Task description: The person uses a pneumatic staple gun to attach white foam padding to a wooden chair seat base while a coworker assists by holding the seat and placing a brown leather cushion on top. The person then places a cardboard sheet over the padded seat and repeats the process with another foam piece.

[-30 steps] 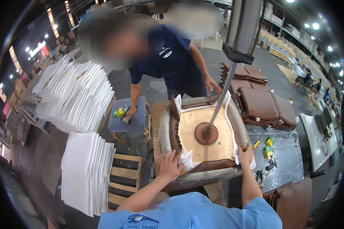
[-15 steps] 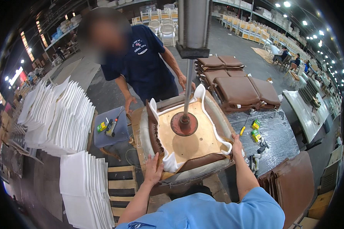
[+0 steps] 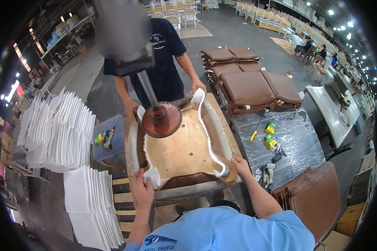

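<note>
An upside-down chair seat lies in a grey padded frame (image 3: pixel 133 150), its bare plywood board (image 3: pixel 176 146) facing up. White padding (image 3: pixel 205 134) and a brown cover (image 3: pixel 184 180) stick up around the board. At the near left corner my left hand (image 3: pixel 144 189) is closed on the padding and cover edge. My right hand (image 3: pixel 241 168) pinches the cover's tan-backed flap at the near right corner. A round red press disc (image 3: pixel 163 121) on a metal rod hangs above the board. Across from me, a co-worker's hands (image 3: pixel 198 85) are at the far corners.
Stacks of white padding sheets (image 3: pixel 88 205) stand at the left, near a bluish side table (image 3: pixel 111 144) with a tool. To the right, brown finished seats (image 3: pixel 247 90) are piled beside a plastic-covered table (image 3: pixel 299 140) with a screwdriver and small boxes. Brown cover sheets (image 3: pixel 314 196) hang nearer.
The press disc has lifted off the board. My hands have closed on the near corners, and the co-worker has moved in with both hands at the far corners.
</note>
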Action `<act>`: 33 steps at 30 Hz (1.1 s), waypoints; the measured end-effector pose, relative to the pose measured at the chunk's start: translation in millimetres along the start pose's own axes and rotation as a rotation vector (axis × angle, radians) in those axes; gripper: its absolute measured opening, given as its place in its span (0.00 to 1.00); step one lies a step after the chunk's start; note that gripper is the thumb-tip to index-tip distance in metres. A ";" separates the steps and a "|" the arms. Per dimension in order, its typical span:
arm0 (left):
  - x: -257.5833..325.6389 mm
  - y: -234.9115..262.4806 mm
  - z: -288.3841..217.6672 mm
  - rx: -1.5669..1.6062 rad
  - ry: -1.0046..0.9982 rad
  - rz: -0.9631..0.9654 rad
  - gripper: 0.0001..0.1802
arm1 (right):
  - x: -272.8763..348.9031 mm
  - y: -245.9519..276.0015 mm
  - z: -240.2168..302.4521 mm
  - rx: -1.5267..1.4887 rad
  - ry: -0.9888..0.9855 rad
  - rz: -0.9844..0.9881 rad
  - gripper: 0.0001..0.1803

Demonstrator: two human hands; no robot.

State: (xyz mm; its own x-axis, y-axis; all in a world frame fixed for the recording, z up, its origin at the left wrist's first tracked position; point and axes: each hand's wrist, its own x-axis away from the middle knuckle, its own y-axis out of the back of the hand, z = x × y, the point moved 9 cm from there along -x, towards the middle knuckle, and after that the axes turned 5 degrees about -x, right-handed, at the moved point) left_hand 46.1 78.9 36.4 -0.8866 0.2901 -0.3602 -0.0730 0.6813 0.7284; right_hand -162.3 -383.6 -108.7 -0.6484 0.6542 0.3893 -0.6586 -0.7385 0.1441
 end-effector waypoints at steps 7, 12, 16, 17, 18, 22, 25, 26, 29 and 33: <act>93.3 -107.8 -138.2 0.271 -0.050 0.601 0.21 | -3.4 -13.9 -10.4 0.210 0.175 0.089 0.29; 122.5 -147.0 -143.8 0.065 -0.209 0.591 0.24 | 7.3 -30.3 14.9 0.261 0.164 0.224 0.29; 114.4 -164.7 -164.4 0.060 -0.301 0.584 0.23 | 10.2 11.5 10.8 0.124 0.119 0.167 0.27; 109.0 -168.1 -169.1 0.076 -0.336 0.607 0.23 | 12.0 24.3 8.4 0.075 0.117 0.125 0.27; 108.4 -165.0 -172.6 0.095 -0.353 0.602 0.23 | 17.8 34.9 8.7 0.049 0.165 0.127 0.24; 114.1 -167.9 -151.3 0.056 -0.348 0.713 0.25 | 41.3 117.2 7.7 0.124 0.203 -0.145 0.20; 114.8 -173.2 -160.5 0.070 -0.430 0.751 0.26 | 96.8 243.5 -1.8 0.215 0.137 -0.592 0.14; 115.1 -174.4 -161.0 0.060 -0.440 0.768 0.26 | 121.0 285.0 -8.7 0.271 0.116 -0.713 0.13; 115.8 -176.7 -158.6 0.060 -0.442 0.794 0.26 | 201.8 388.7 -26.2 0.455 0.052 -1.123 0.11; 107.8 -189.3 -156.6 0.109 -0.415 0.859 0.31 | 254.5 478.2 -49.2 0.486 -0.282 -1.404 0.15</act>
State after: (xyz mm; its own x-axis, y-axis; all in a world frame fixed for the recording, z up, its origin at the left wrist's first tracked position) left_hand -107.2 -124.1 -49.1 -0.3838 0.9201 0.0782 0.5879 0.1781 0.7891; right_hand -661.0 -562.3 14.6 0.5105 0.8434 -0.1677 -0.4393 0.4234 0.7923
